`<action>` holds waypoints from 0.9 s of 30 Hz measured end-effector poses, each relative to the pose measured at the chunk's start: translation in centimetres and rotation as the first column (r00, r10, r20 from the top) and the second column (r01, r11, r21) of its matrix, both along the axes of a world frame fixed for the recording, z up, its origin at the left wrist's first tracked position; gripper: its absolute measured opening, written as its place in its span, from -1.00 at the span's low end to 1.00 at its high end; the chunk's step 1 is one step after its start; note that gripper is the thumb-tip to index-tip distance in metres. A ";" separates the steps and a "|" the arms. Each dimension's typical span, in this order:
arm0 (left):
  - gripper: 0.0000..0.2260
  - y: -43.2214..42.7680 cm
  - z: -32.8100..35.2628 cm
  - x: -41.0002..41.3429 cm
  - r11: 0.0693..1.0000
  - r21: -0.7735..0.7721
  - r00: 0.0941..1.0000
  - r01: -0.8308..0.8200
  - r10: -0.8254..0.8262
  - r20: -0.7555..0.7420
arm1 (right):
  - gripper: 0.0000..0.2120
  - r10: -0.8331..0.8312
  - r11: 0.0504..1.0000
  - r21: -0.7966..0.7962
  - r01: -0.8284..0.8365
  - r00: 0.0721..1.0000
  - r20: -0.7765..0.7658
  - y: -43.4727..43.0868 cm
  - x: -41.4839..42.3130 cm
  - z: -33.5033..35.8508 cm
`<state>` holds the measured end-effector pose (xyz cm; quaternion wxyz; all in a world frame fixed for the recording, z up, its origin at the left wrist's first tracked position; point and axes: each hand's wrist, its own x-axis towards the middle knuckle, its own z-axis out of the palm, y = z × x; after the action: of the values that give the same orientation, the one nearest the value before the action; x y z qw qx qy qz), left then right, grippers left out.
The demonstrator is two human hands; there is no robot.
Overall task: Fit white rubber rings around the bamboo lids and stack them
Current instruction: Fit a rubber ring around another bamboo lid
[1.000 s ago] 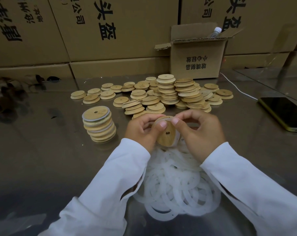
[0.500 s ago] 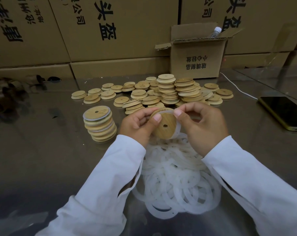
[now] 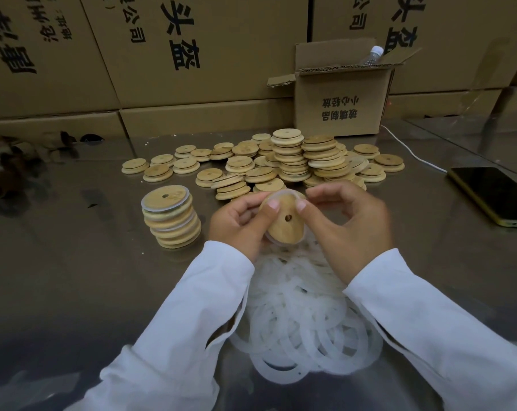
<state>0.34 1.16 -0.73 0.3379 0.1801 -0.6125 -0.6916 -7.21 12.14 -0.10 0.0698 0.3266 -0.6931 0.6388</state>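
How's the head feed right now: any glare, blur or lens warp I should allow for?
Head view: the glossy grey table mirrors the cardboard boxes, with soft glare near the black phone; both hands are sharp on the round bamboo lid; wide-angle warp tilts the stacked cartons at the edges; the white sleeves look bright, the corners dim.

- A wall of big cartons [image 3: 209,54] with black printed characters closes off the back.
- A dark, glossy tabletop [image 3: 58,277] reflects them dimly.
- A small open box [image 3: 343,111] stands at its far edge.
- At right lie a phone [image 3: 494,194] and a white cable [image 3: 411,152].
- The light is dim and warm.
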 end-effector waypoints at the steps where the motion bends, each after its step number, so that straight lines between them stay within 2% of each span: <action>1: -0.91 0.0 0.0 0.0 1.000 0.011 1.000 0.005 -0.005 0.002 | -0.94 -0.011 1.000 0.005 0.011 1.000 -0.007 0.0 -0.1 0.0; 6: -0.90 -0.1 0.2 0.1 0.999 0.007 0.998 0.049 -0.049 0.046 | -0.91 -0.050 0.992 0.105 0.064 0.990 -0.128 0.1 -0.3 0.0; 12: -0.90 0.4 0.2 0.2 0.978 -0.190 0.991 0.085 -0.062 0.123 | -0.93 -0.019 0.989 0.142 0.043 0.986 -0.163 0.1 -0.4 -0.1; 18: -0.89 0.0 0.3 0.3 0.968 -0.235 0.989 0.092 -0.062 0.131 | -0.80 0.018 0.991 0.135 -0.010 0.998 -0.056 0.1 -0.6 0.2; 21: -0.89 -0.2 0.3 0.3 0.967 -0.236 0.989 0.099 -0.070 0.128 | -0.79 0.030 0.993 0.110 -0.032 0.999 0.021 0.1 -0.6 0.3; 24: -0.89 -0.2 0.3 0.4 0.976 -0.187 0.990 0.111 -0.092 0.105 | -0.78 0.041 0.995 0.088 -0.045 0.998 0.050 0.1 -0.6 0.6; 27: -0.71 -0.4 0.3 0.5 0.981 -0.124 0.987 0.147 -0.137 0.084 | -0.80 0.083 0.994 0.070 -0.088 0.994 0.067 0.2 -0.6 1.0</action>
<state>0.84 0.80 -0.40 0.2756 0.1393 -0.6798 -0.6652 -7.78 12.35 0.90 0.0083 0.3377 -0.7033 0.6255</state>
